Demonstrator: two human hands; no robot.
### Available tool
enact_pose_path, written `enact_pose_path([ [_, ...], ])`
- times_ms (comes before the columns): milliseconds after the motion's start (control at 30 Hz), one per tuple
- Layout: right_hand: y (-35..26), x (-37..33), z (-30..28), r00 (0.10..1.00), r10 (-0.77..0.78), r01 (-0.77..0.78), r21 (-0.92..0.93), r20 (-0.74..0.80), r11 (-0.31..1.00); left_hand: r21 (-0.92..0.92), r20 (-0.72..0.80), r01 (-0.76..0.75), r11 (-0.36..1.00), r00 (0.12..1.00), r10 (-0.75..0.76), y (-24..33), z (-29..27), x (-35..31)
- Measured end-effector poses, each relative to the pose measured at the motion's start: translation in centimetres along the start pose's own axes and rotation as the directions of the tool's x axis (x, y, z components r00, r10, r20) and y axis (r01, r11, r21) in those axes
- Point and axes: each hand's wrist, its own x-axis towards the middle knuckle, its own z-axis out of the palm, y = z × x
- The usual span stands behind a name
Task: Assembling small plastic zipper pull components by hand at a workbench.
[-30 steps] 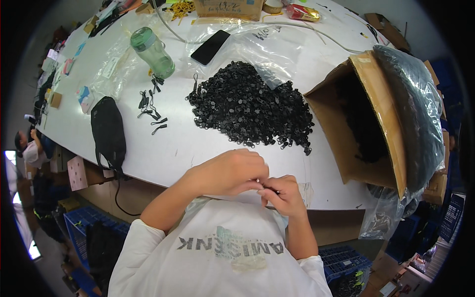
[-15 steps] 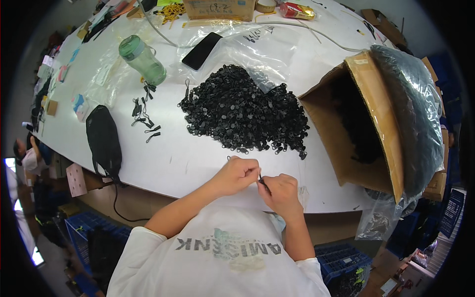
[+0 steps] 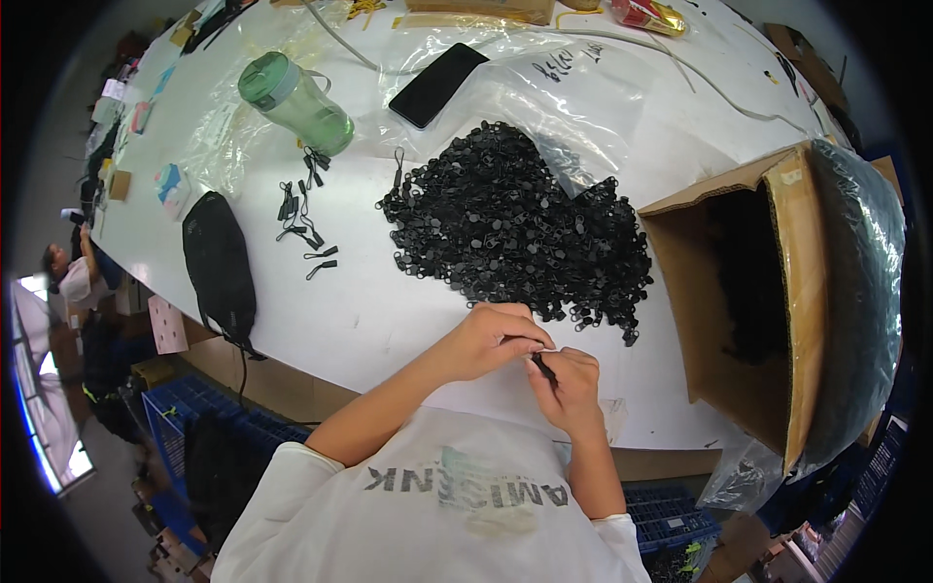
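Observation:
My left hand [image 3: 494, 342] and my right hand [image 3: 571, 391] meet just over the near side of the table. Between the thumb and fingers of my right hand is a small black zipper pull [image 3: 544, 367]. The fingertips of my left hand pinch right beside its upper end; what they hold there is hidden. Just beyond my hands lies a large heap of small black zipper pieces [image 3: 525, 223], many with ring-like ends. To the left, several black zipper pulls with cord loops [image 3: 301, 231] lie loosely scattered, and one more looped pull [image 3: 398, 167] rests at the heap's left edge.
A cardboard box [image 3: 671, 291] on its side opens toward the heap, with dark contents and plastic wrapping. A black pouch [image 3: 219, 262] and a green bottle [image 3: 309, 112] stand left. Beyond the heap are a phone [image 3: 437, 85] and clear plastic bag [image 3: 593, 107]. Another person [image 3: 78, 277] is far left.
The view has shifted, so the table things appear lower and mostly farther right. My hands remain together; my left fingers now lie more flatly over the end of the zipper pull.

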Motion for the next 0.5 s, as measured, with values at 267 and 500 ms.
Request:
enact_pose_path([
  [267,-2.1,-0.5,0.2,0.998,-0.06,0.059,-0.099,-0.014,0.993,0.051,0.01,-0.079,0.996,0.997,0.078,0.8,-0.8,-1.1],
  [500,-4.9,-3.2,1.2,0.985,-0.041,-0.01,-0.29,-0.17,0.957,0.441,0.082,-0.305,0.844,0.95,0.3,2.2,0.8,-3.4],
])
